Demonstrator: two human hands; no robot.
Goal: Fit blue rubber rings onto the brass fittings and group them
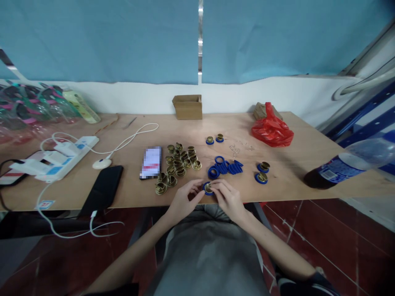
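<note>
At the table's front edge, a brass-coloured round metal piece (208, 188) sits in a blue ring between my hands. The fingertips of my right hand (227, 198) are closed on the metal piece. My left hand (185, 200) is beside the ring's left side, thumb and fingers apart, its thumb tip at the rim. To the left stands a group of similar brass-coloured pieces (181, 161) without rings. Just beyond my hands lies a pile of loose blue rings (228, 167). Ringed pieces sit in pairs, one pair (210, 140) farther back and another pair (261, 177) at the right.
A phone (151, 162) lies left of the metal pieces, near a black phone (103, 187) and a white power strip (68, 160). A cardboard box (187, 107) stands at the back. Toward the right are a red plastic bag (273, 129) and a large cola bottle (339, 166).
</note>
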